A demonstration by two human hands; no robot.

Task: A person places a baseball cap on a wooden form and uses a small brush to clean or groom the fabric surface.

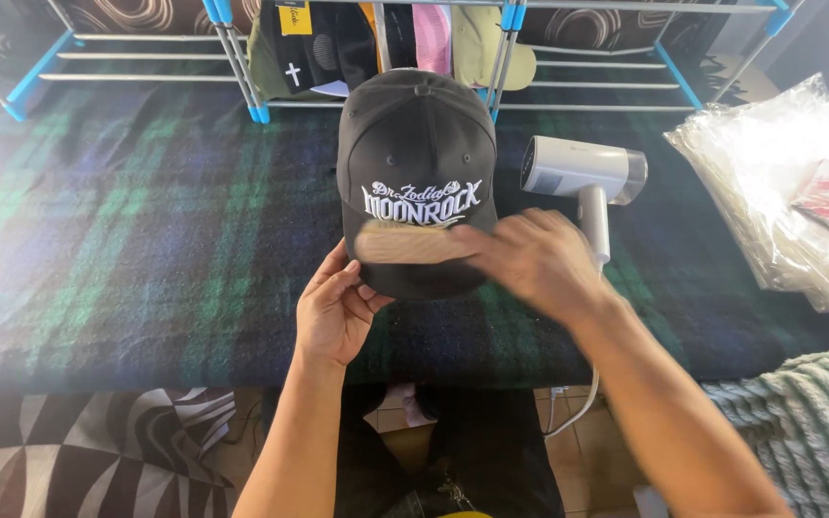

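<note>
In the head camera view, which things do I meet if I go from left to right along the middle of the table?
Plaid cloth → left hand at the brim → black cap → right hand, blurred, holding a pale brush over the brim → white handheld appliance → clear plastic bags.

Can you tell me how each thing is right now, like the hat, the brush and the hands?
Black cap: flat on the plaid cloth, brim toward the person.
Wooden brush: blurred, lying across the brim.
Left hand: gripping the brim's edge.
Right hand: closed on the brush.
White handheld steamer: lying on its side, untouched.
Clear plastic bags: piled at the right.
</note>
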